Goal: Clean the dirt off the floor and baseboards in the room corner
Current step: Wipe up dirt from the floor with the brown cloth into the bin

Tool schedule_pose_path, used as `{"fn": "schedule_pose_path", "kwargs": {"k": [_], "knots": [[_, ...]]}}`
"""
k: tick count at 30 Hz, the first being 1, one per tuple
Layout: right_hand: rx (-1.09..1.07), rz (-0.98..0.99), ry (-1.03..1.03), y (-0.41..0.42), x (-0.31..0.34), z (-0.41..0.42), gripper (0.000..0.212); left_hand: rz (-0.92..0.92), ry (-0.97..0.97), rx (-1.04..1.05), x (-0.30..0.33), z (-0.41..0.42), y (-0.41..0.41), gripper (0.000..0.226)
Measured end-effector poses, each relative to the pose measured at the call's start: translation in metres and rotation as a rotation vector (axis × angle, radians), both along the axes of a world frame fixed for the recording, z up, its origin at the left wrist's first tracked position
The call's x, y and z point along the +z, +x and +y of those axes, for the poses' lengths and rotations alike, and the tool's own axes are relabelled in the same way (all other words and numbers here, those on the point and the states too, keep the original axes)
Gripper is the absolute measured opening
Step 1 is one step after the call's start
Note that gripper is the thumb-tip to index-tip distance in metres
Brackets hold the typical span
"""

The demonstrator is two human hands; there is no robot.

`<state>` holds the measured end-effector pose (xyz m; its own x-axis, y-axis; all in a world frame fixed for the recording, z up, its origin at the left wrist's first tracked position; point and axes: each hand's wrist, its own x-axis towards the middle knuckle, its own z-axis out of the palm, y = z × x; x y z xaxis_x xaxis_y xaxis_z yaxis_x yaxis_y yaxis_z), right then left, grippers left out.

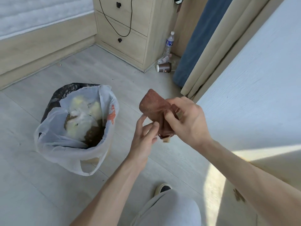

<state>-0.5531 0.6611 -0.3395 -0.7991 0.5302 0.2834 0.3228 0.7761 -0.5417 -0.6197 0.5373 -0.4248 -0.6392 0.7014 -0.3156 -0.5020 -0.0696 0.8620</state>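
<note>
The right hand (187, 123) and the left hand (144, 137) both pinch a brown cloth (156, 110) at the frame centre, above the floor (32, 185). At the left stands a full trash bag (68, 144). In the upper middle, a bottle (169, 43) and a fallen paper cup (164, 67) lie beside the drawer cabinet (130, 30).

A home bedroom: white quilted mattress (32, 13) on a wooden frame, pale-wood drawer nightstand (130, 30), beige-and-blue curtains (211, 46).

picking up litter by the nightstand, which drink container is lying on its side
The brown paper cup, tipped with its white rim facing left; the plastic water bottle behind it stands upright.
</note>
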Motion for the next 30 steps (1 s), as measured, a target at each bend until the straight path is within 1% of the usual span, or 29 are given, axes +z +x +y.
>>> {"fn": "schedule_pose_path", "kwargs": {"k": [3,4,6,7,8,10,11,12,14,15,16,17,19,20,21,22,23,24,26,28,30], "knots": [[-0.034,-0.040,-0.064,-0.006,0.010,0.011,0.013,-0.011,-0.097,-0.150,-0.003,-0.002,0.009,0.053],[-0.033,-0.068,-0.062,-0.007,0.011,0.014,0.012,0.002,-0.120,-0.181,-0.004,-0.003,0.010,0.049],[-0.021,-0.123,-0.066,-0.008,0.014,0.021,0.015,0.094,-0.182,-0.214,-0.006,-0.005,0.010,0.031],[-0.019,-0.149,-0.085,-0.007,0.014,0.023,0.016,0.200,-0.235,-0.230,-0.008,-0.006,0.008,0.022],[-0.024,-0.173,-0.114,-0.007,0.015,0.026,0.019,0.356,-0.300,-0.258,-0.009,-0.009,0.007,0.017],[-0.072,-0.209,-0.220,-0.007,0.017,0.030,0.021,0.745,-0.442,-0.269,-0.011,-0.018,0.007,0.020],[-0.108,-0.208,-0.321,-0.008,0.017,0.032,0.021,0.915,-0.473,-0.222,-0.010,-0.022,0.009,0.021],[-0.136,-0.190,-0.451,-0.008,0.017,0.033,0.021,1.026,-0.472,-0.168,-0.008,-0.026,0.012,0.026],[-0.167,-0.138,-0.702,-0.010,0.017,0.033,0.022,1.082,-0.392,-0.114,-0.006,-0.031,0.016,0.040],[-0.174,-0.118,-0.766,-0.010,0.017,0.035,0.025,1.074,-0.346,-0.111,-0.006,-0.032,0.017,0.040],[-0.178,-0.106,-0.791,-0.009,0.017,0.037,0.029,1.014,-0.302,-0.086,-0.006,-0.031,0.017,0.036],[-0.174,-0.104,-0.790,-0.009,0.016,0.039,0.034,0.876,-0.271,-0.023,-0.005,-0.029,0.016,0.029],[-0.141,-0.097,-0.742,-0.007,0.016,0.043,0.042,0.437,-0.195,0.152,-0.002,-0.018,0.012,0.025],[-0.108,-0.086,-0.699,-0.007,0.017,0.042,0.043,0.216,-0.160,0.190,0.004,-0.010,0.009,0.023],[-0.063,-0.074,-0.638,-0.007,0.019,0.040,0.044,0.014,-0.119,0.176,0.009,-0.002,0.008,0.022],[-0.002,-0.059,-0.575,-0.007,0.022,0.035,0.045,-0.174,-0.056,0.124,0.016,0.006,0.006,0.027],[0.070,-0.049,-0.521,-0.007,0.024,0.028,0.044,-0.318,0.023,0.062,0.020,0.013,0.005,0.040],[0.143,-0.049,-0.475,-0.006,0.026,0.020,0.044,-0.416,0.098,0.021,0.022,0.017,0.003,0.056],[0.252,-0.070,-0.391,-0.004,0.027,0.005,0.044,-0.496,0.240,-0.015,0.024,0.019,-0.003,0.078],[0.284,-0.076,-0.337,0.000,0.025,-0.003,0.044,-0.494,0.341,-0.040,0.023,0.018,-0.007,0.088],[0.278,-0.079,-0.268,0.005,0.020,-0.005,0.049,-0.473,0.412,-0.043,0.020,0.018,-0.009,0.091]]}}
